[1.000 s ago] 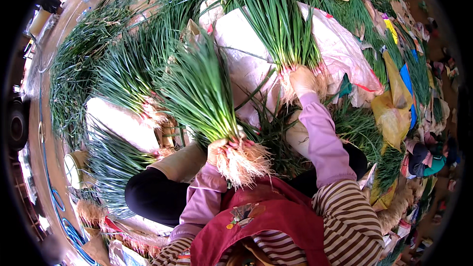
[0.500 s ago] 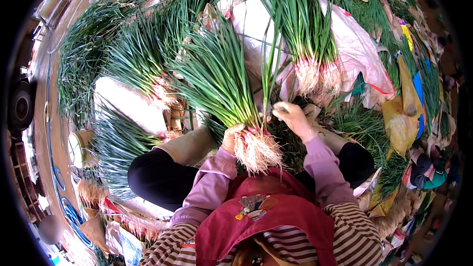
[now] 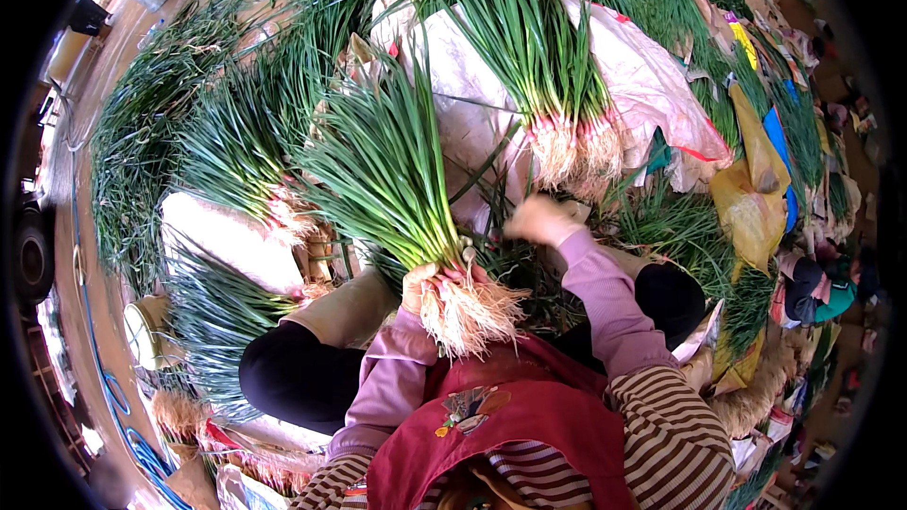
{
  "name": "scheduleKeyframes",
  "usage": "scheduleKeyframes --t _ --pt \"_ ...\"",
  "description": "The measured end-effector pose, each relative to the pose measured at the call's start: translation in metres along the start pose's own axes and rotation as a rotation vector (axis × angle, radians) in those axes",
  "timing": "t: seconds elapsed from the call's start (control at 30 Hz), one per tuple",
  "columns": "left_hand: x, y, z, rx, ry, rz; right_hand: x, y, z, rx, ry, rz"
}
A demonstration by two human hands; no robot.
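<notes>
A thick bunch of green onions [image 3: 402, 189] stands up from my lap, its pale roots toward me and its leaves fanning away to the upper left. My left hand [image 3: 418, 287] is closed around the stems just above the roots. To the right of the bunch, apart from it, my right hand [image 3: 545, 221] is smeared by motion, and its fingers cannot be made out. Beyond my hands, a sorted bunch of green onions [image 3: 557, 94] lies on a pale sack [image 3: 652, 71], roots toward me. Dark loose leaves lie below my right hand.
Another green onion bunch [image 3: 250, 165] rests at the left, near a white sack [image 3: 227, 247]. A round pale container [image 3: 151, 331] and a blue hose [image 3: 144, 458] are at the far left. Yellow sacks [image 3: 751, 208] and a person [image 3: 817, 288] appear at the right.
The view has shifted, so the surroundings sit further left. My right hand has moved away from the bunch. The long upright leaf beside it no longer stands there.
</notes>
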State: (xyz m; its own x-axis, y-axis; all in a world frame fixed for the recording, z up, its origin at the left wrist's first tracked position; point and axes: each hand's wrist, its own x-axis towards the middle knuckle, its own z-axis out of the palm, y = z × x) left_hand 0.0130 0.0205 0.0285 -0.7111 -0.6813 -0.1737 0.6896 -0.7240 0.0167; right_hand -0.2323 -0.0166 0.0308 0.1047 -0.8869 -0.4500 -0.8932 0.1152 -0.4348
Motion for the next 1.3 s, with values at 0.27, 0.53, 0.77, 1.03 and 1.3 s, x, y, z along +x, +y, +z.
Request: scheduleKeyframes --t 0.27,0.53,0.77,1.03,1.3 --pt "0.011 -0.008 -0.006 0.066 0.098 0.022 0.082 0.095 -0.094 -0.339 0.466 0.446" --pt "0.006 -0.002 -0.019 0.008 0.055 0.017 -0.051 -0.03 0.023 0.723 0.108 -0.13" --pt "0.005 -0.002 -0.034 0.014 0.111 0.002 -0.023 -0.033 0.029 0.858 0.17 -0.137" --pt "0.004 0.0 -0.038 0.007 0.135 -0.009 -0.028 -0.074 0.051 1.221 0.369 0.055" --pt "0.002 -0.006 -0.008 -0.04 0.125 0.072 -0.015 -0.023 0.06 1.25 0.095 0.243"
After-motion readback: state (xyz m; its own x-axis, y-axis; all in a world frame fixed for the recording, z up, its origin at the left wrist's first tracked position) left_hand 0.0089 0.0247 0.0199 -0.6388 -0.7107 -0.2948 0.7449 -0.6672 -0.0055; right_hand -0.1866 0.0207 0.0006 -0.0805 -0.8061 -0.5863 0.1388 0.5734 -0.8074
